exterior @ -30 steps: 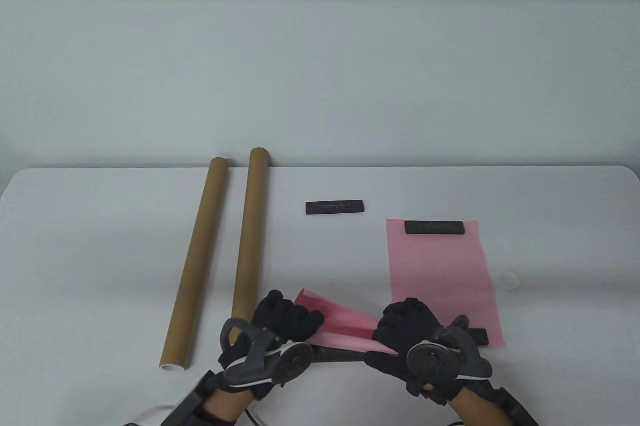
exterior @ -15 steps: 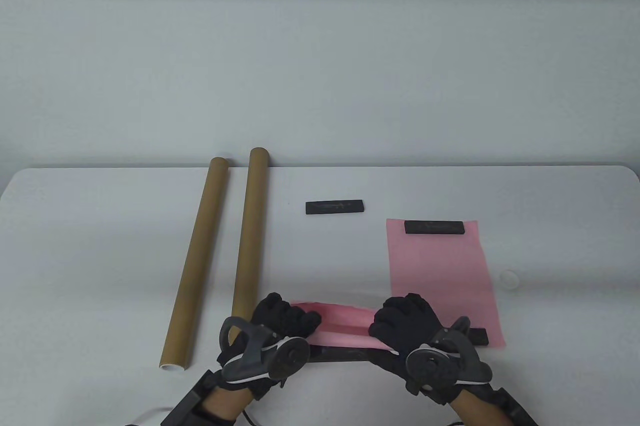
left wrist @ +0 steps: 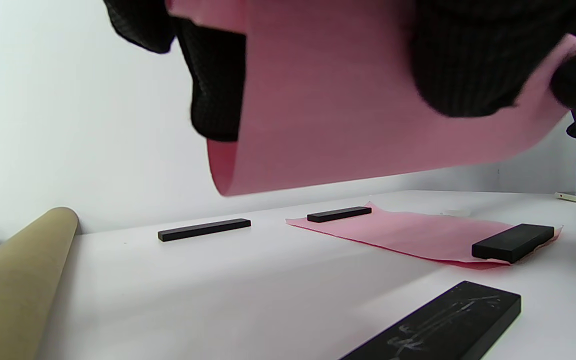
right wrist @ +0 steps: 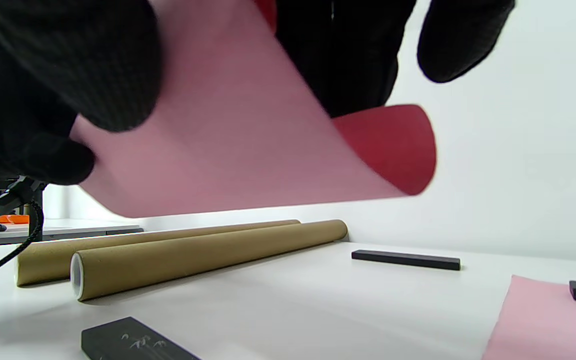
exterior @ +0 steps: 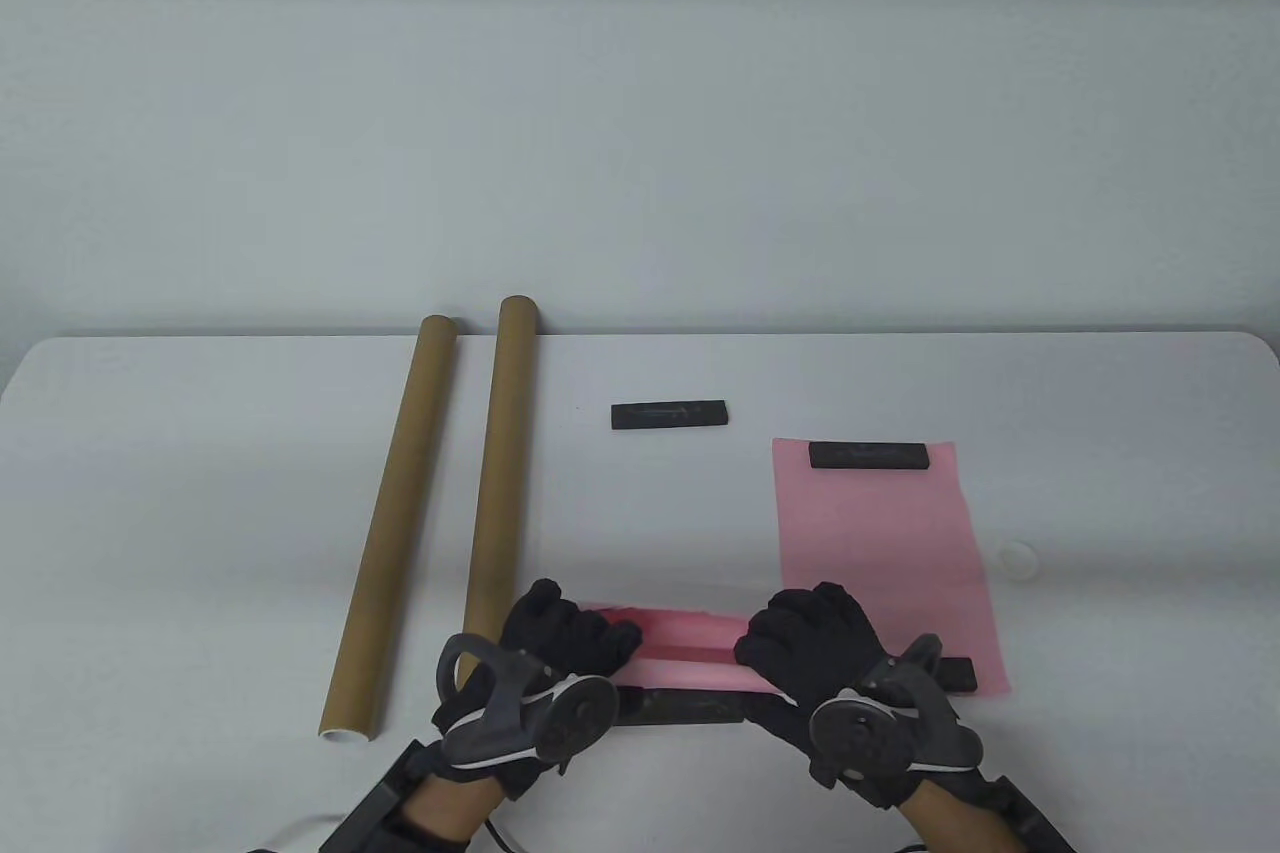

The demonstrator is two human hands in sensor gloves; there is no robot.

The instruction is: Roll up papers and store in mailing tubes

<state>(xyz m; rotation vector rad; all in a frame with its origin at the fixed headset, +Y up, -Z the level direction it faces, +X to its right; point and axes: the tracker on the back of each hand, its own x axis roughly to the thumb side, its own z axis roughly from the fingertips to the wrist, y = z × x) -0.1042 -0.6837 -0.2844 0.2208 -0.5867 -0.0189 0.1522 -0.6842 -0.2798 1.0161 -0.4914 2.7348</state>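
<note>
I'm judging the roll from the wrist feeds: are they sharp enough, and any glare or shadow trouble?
Left wrist view: the gloved fingers are close and blurred, the rolled pink sheet is soft, the table behind is sharp. Right wrist view: the same, with the cardboard tubes crisp. Table view: even light, faint shadows, no glare.

Bright, even, diffuse light; shadows under the mailing tubes [exterior: 400, 523] are soft and faint. No glare. Wrist views blur the nearby glove fingers [left wrist: 473, 55].
</note>
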